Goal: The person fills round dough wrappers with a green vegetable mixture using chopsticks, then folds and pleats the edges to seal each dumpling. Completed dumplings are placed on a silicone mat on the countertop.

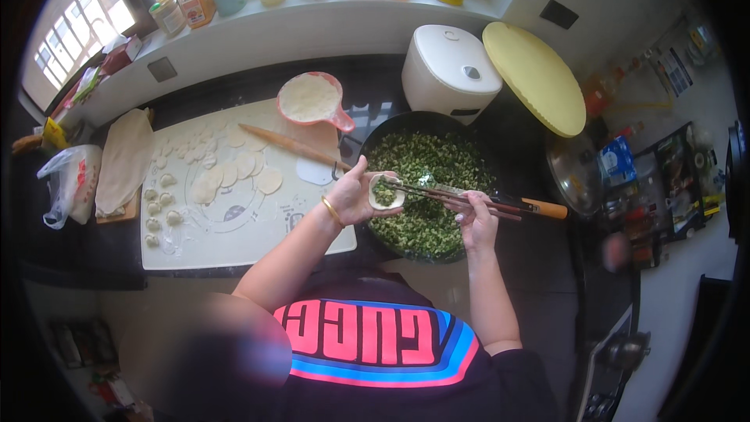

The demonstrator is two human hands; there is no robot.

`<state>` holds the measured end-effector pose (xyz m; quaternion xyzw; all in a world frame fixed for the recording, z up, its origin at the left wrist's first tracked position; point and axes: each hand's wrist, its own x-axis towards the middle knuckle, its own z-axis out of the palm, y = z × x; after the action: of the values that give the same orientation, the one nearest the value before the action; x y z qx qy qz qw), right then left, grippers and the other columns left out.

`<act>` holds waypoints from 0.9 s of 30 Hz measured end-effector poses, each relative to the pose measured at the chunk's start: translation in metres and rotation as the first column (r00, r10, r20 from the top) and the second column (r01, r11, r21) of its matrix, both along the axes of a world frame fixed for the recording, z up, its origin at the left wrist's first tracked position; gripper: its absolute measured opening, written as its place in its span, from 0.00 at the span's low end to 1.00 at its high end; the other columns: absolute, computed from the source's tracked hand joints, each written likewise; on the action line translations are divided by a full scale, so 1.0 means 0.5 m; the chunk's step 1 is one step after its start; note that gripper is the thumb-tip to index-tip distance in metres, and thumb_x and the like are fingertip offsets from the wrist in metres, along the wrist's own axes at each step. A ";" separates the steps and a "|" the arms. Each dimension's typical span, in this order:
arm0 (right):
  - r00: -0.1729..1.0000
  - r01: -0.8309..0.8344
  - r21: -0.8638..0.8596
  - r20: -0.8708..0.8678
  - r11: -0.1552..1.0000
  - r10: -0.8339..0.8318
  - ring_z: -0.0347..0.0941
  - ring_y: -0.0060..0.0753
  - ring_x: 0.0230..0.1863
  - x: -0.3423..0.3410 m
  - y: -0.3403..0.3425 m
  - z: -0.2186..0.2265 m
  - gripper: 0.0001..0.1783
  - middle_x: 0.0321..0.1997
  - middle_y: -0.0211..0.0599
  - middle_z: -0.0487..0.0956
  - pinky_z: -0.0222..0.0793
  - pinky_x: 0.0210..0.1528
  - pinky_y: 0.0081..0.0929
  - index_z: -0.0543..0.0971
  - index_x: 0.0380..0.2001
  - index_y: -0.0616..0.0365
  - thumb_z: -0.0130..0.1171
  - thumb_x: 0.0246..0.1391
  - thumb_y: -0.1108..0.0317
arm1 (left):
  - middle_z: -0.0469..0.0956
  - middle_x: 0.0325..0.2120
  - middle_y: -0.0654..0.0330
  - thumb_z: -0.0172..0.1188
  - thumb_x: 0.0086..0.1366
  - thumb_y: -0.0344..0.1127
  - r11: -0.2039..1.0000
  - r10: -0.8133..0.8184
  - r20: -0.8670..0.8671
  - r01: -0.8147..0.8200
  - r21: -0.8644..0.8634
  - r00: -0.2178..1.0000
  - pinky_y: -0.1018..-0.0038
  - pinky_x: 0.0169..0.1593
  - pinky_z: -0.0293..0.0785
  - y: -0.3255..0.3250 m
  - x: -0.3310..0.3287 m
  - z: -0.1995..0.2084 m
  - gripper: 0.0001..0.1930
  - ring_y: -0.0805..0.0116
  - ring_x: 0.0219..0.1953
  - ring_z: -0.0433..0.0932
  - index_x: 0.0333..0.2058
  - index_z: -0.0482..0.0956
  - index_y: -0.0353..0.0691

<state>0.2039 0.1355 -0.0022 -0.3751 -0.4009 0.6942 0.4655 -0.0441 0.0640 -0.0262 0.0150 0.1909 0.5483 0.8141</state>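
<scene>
My left hand [353, 194], palm up with a bracelet at the wrist, cradles a round dumpling wrapper [383, 204]. A small mound of green filling lies in the middle of that dough. In my right hand [478, 223] is a pair of dark chopsticks [500, 208], their tips touching the filling on the wrapper. Both hands are over the left and middle part of a wide dark pan [388, 120] full of chopped green filling [437, 236]. A utensil with a wooden handle [547, 209] rests in the pan, its handle sticking out to the right.
Left of the pan lies a pale mat [312, 255] with flat wrappers [269, 180], dough pieces [205, 141], several shaped dumplings [153, 224] and a rolling pin [285, 143]. Behind stand a pink flour cup [342, 120], a white rice cooker [449, 70] and a yellow lid [539, 82].
</scene>
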 end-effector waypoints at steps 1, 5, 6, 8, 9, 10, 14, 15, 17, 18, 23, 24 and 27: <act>1.000 -0.020 0.009 -0.010 1.000 0.020 0.78 0.35 0.29 0.003 0.000 -0.001 0.06 0.29 0.37 0.77 0.66 0.17 0.14 0.74 0.30 0.60 0.52 0.54 0.68 | 0.68 0.47 0.50 0.28 0.64 0.62 1.000 0.001 0.001 -0.001 -0.002 1.000 0.49 0.54 0.64 0.000 0.000 -0.003 0.37 0.52 0.50 0.69 0.51 0.61 0.30; 0.992 -0.120 0.044 0.031 0.992 0.119 0.78 0.33 0.27 0.005 -0.003 0.002 0.07 0.27 0.38 0.78 0.67 0.16 0.15 0.75 0.30 0.62 0.53 0.53 0.68 | 0.68 0.47 0.51 0.28 0.64 0.62 0.999 -0.046 0.067 0.046 -0.007 0.997 0.49 0.54 0.64 -0.002 0.001 -0.012 0.36 0.52 0.51 0.68 0.51 0.61 0.31; 0.992 -0.126 0.044 0.036 0.991 0.124 0.78 0.33 0.27 0.004 -0.001 0.003 0.07 0.27 0.38 0.78 0.67 0.17 0.15 0.75 0.31 0.61 0.53 0.53 0.69 | 0.68 0.47 0.51 0.28 0.64 0.62 0.999 -0.037 0.064 0.038 -0.014 0.997 0.49 0.54 0.63 -0.001 0.000 -0.015 0.36 0.53 0.51 0.68 0.51 0.61 0.31; 0.989 -0.133 0.059 0.077 0.989 0.128 0.78 0.32 0.27 0.006 0.002 -0.003 0.08 0.28 0.38 0.78 0.67 0.16 0.15 0.75 0.31 0.62 0.53 0.54 0.67 | 0.68 0.47 0.50 0.28 0.64 0.61 0.999 -0.021 0.055 0.022 -0.026 0.998 0.50 0.55 0.63 -0.001 -0.002 -0.024 0.36 0.53 0.51 0.68 0.51 0.61 0.31; 0.988 -0.140 0.060 0.071 0.988 0.136 0.78 0.32 0.27 0.007 0.000 -0.006 0.08 0.28 0.38 0.78 0.66 0.16 0.15 0.75 0.30 0.61 0.53 0.54 0.67 | 0.68 0.46 0.50 0.28 0.64 0.62 0.999 -0.019 0.032 0.020 -0.039 0.999 0.50 0.55 0.63 -0.005 -0.006 -0.026 0.36 0.53 0.50 0.68 0.51 0.62 0.31; 0.994 -0.108 0.045 0.031 0.993 0.107 0.78 0.32 0.27 0.009 0.002 -0.008 0.08 0.28 0.38 0.78 0.66 0.16 0.15 0.75 0.30 0.61 0.53 0.53 0.67 | 0.68 0.46 0.51 0.27 0.64 0.62 0.999 0.001 0.016 0.000 -0.038 1.000 0.50 0.55 0.63 -0.007 -0.012 -0.028 0.36 0.53 0.50 0.68 0.51 0.62 0.31; 0.968 -0.046 0.126 0.249 0.991 0.013 0.77 0.29 0.25 0.039 0.021 -0.052 0.06 0.27 0.37 0.77 0.66 0.16 0.14 0.75 0.28 0.62 0.54 0.53 0.69 | 0.70 0.45 0.50 0.25 0.66 0.59 0.991 0.121 -0.071 -0.125 -0.056 0.990 0.50 0.55 0.62 -0.018 -0.052 -0.043 0.35 0.53 0.49 0.69 0.50 0.64 0.31; 0.933 -0.057 0.181 0.360 0.982 -0.012 0.77 0.28 0.25 0.046 0.024 -0.072 0.06 0.27 0.36 0.77 0.66 0.16 0.14 0.75 0.28 0.62 0.54 0.53 0.69 | 0.70 0.45 0.50 0.25 0.66 0.59 0.987 0.145 -0.099 -0.151 -0.061 0.985 0.49 0.55 0.62 -0.020 -0.060 -0.044 0.35 0.53 0.49 0.69 0.49 0.64 0.31; 0.904 -0.076 0.134 0.426 0.988 0.012 0.76 0.28 0.22 0.030 0.013 -0.092 0.06 0.26 0.37 0.77 0.66 0.16 0.14 0.75 0.28 0.62 0.54 0.53 0.70 | 0.70 0.45 0.50 0.26 0.66 0.59 0.983 0.167 -0.090 -0.173 -0.060 0.982 0.49 0.55 0.62 -0.026 -0.070 -0.041 0.34 0.53 0.49 0.69 0.49 0.64 0.31; 0.915 -0.075 0.111 0.402 0.991 0.024 0.76 0.29 0.23 0.021 0.007 -0.108 0.06 0.26 0.37 0.77 0.66 0.16 0.14 0.75 0.29 0.62 0.54 0.53 0.70 | 0.70 0.45 0.50 0.26 0.66 0.59 0.981 0.178 -0.085 -0.183 -0.060 0.980 0.49 0.55 0.62 -0.028 -0.072 -0.038 0.34 0.53 0.49 0.69 0.49 0.64 0.31; 0.974 0.027 -0.083 0.226 0.996 -0.007 0.78 0.33 0.25 0.003 -0.007 -0.134 0.08 0.27 0.41 0.78 0.67 0.17 0.17 0.75 0.30 0.62 0.55 0.52 0.68 | 0.70 0.44 0.51 0.27 0.66 0.59 0.978 0.186 -0.083 -0.193 -0.081 0.979 0.49 0.55 0.63 -0.038 -0.074 -0.036 0.34 0.53 0.49 0.69 0.49 0.64 0.31; 0.975 0.034 -0.122 0.222 0.992 -0.006 0.78 0.35 0.26 0.005 -0.006 -0.132 0.08 0.28 0.41 0.79 0.67 0.18 0.18 0.75 0.31 0.61 0.56 0.52 0.67 | 0.70 0.44 0.51 0.27 0.66 0.60 0.978 0.185 -0.082 -0.192 -0.083 0.979 0.49 0.55 0.63 -0.040 -0.075 -0.038 0.34 0.53 0.49 0.69 0.49 0.64 0.31; 0.980 0.037 -0.178 0.200 0.983 -0.001 0.78 0.36 0.28 0.015 -0.003 -0.115 0.08 0.29 0.40 0.79 0.66 0.20 0.18 0.75 0.30 0.60 0.55 0.52 0.66 | 0.70 0.44 0.51 0.28 0.66 0.60 0.976 0.185 -0.092 -0.194 -0.095 0.978 0.50 0.54 0.64 -0.040 -0.072 -0.045 0.34 0.54 0.49 0.70 0.49 0.64 0.32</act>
<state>0.2114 0.1340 -0.0599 -0.4871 -0.3772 0.6822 0.3937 -0.0802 0.0438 -0.0488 -0.0228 0.2533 0.6117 0.7491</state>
